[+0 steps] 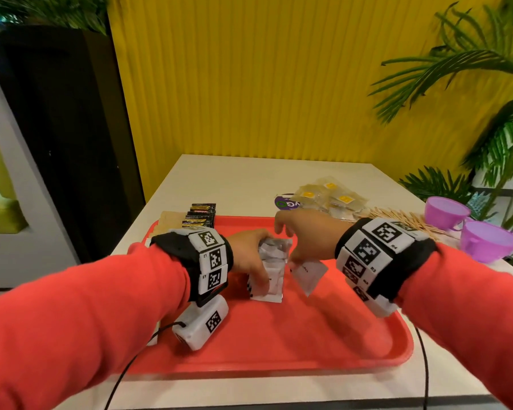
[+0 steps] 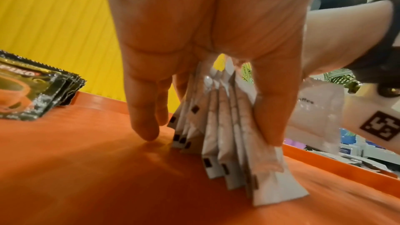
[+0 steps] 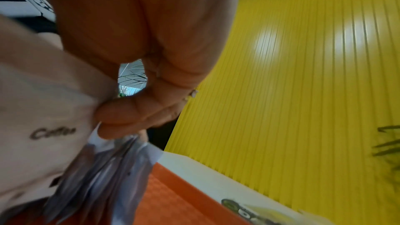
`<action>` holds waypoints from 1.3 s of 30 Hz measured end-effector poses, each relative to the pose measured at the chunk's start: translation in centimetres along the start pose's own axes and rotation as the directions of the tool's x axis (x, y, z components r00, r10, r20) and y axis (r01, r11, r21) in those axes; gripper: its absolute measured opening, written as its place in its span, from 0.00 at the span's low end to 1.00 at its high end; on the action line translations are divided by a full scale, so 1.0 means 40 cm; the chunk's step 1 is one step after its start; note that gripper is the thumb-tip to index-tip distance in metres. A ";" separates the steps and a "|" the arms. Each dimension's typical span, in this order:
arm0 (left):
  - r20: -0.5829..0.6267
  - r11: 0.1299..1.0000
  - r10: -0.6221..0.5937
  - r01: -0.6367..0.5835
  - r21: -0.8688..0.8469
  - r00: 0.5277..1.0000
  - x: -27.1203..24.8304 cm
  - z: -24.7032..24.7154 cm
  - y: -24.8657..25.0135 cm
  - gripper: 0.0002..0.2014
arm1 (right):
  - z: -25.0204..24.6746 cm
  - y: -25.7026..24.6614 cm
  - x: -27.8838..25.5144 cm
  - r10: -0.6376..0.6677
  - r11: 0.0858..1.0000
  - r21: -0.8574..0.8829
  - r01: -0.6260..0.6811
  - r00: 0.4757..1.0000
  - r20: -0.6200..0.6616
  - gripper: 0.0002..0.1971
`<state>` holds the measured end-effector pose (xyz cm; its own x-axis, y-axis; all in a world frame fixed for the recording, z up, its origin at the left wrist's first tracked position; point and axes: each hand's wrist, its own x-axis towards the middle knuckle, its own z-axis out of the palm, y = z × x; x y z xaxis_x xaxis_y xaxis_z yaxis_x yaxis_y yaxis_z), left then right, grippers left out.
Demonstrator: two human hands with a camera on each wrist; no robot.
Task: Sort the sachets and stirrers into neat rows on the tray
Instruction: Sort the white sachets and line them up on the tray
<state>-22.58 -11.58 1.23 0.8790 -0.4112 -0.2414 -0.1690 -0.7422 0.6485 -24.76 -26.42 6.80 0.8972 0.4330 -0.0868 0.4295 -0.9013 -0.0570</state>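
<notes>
On the red tray [image 1: 323, 344], the left hand [image 1: 249, 255] holds a bundle of white sachets [image 1: 268, 276] standing on edge, their lower ends fanned out against the tray floor; its grip is pressed around the bundle, thumb [image 2: 272, 105] on one side and fingers [image 2: 142, 109] on the other. Just beside that bundle, the right hand [image 1: 308, 235] pinches a single white sachet [image 1: 308, 273] by its upper edge, so it hangs tilted below the grip, above the tray. At the tray's far left corner lies a stack of black sachets [image 1: 200, 216]. Beyond the tray's far edge, on the worktop [image 1: 249, 179], lie clear yellow-marked sachets [image 1: 332, 198] and wooden stirrers [image 1: 403, 218].
</notes>
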 end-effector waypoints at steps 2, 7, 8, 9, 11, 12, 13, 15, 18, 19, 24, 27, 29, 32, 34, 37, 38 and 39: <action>0.010 1.000 -0.014 0.014 0.011 1.000 0.002 0.000 0.000 0.28 | -0.010 0.002 -0.010 -0.009 1.000 0.008 0.009 1.000 -0.026 0.22; 0.018 0.998 -0.022 0.021 0.054 1.000 0.002 0.000 0.008 0.32 | 0.024 -0.021 -0.034 -0.132 0.985 -0.088 0.151 0.972 0.196 0.13; 0.026 0.998 -0.027 0.025 0.063 0.999 0.002 -0.001 0.010 0.33 | 0.036 -0.024 -0.037 -0.162 0.977 -0.094 0.189 0.957 0.242 0.14; 0.033 0.997 -0.032 0.029 0.077 0.999 0.001 -0.002 0.011 0.33 | 0.046 -0.025 -0.039 -0.185 0.973 -0.086 0.216 0.944 0.274 0.15; 0.037 0.993 -0.032 0.028 0.116 0.999 -0.001 -0.003 0.014 0.34 | 0.061 -0.023 -0.042 -0.190 0.975 -0.053 0.216 0.933 0.306 0.14; 0.038 0.991 -0.032 0.027 0.130 0.999 -0.002 -0.003 0.015 0.35 | 0.067 -0.023 -0.045 -0.183 0.978 -0.039 0.206 0.932 0.314 0.14; 0.041 0.990 -0.035 0.029 0.139 0.999 -0.003 -0.004 0.017 0.35 | 0.071 -0.022 -0.049 -0.174 0.980 -0.034 0.196 0.929 0.326 0.14; 0.047 0.986 -0.044 0.036 0.162 0.998 -0.005 -0.005 0.020 0.36 | 0.080 -0.015 -0.056 -0.136 0.982 -0.073 0.177 0.914 0.382 0.19; 0.054 0.975 -0.057 0.043 0.220 0.997 -0.006 -0.006 0.026 0.37 | 0.093 0.006 -0.069 -0.050 0.977 -0.156 0.145 0.867 0.495 0.22; 0.056 0.972 -0.063 0.049 0.228 0.996 -0.007 -0.007 0.027 0.37 | 0.096 0.013 -0.073 -0.033 0.976 -0.167 0.138 0.855 0.517 0.23; 0.052 0.975 -0.073 0.061 0.214 0.996 -0.009 -0.007 0.028 0.33 | 0.079 0.032 -0.075 -0.004 0.993 -0.111 0.051 0.919 0.393 0.24; 0.050 0.972 -0.065 0.052 0.229 0.997 -0.010 -0.007 0.029 0.32 | 0.048 0.023 -0.067 -0.009 1.000 -0.010 0.011 0.983 0.182 0.15; 0.054 0.976 -0.069 0.056 0.211 0.996 -0.011 -0.009 0.030 0.33 | 0.039 0.012 -0.061 0.006 1.000 0.017 -0.008 0.993 0.118 0.13; 0.058 0.982 -0.069 0.057 0.178 0.996 -0.014 -0.011 0.028 0.32 | 0.046 -0.005 -0.053 -0.002 0.994 0.107 -0.010 0.994 0.109 0.14; 0.061 0.988 -0.060 0.051 0.146 0.996 -0.014 -0.011 0.026 0.31 | 0.059 -0.012 -0.050 0.022 0.985 0.169 -0.045 0.990 0.136 0.06; 0.069 0.990 -0.060 0.051 0.132 0.996 -0.018 -0.012 0.024 0.33 | 0.077 -0.021 -0.046 0.111 0.953 0.267 -0.146 0.984 0.140 0.10; 0.074 0.992 -0.061 0.052 0.119 0.995 -0.018 -0.012 0.024 0.33 | 0.081 -0.023 -0.045 0.152 0.940 0.291 -0.180 0.981 0.117 0.12; 0.081 0.993 -0.063 0.054 0.102 0.995 -0.019 -0.013 0.024 0.34 | 0.084 -0.023 -0.044 0.205 0.921 0.316 -0.227 0.973 0.101 0.15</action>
<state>-23.18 -11.67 2.41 0.8490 -0.4051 -0.3392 -0.1654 -0.8135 0.5575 -27.07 -26.31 3.67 0.9511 0.2378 -0.1970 0.1592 -0.9242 -0.3470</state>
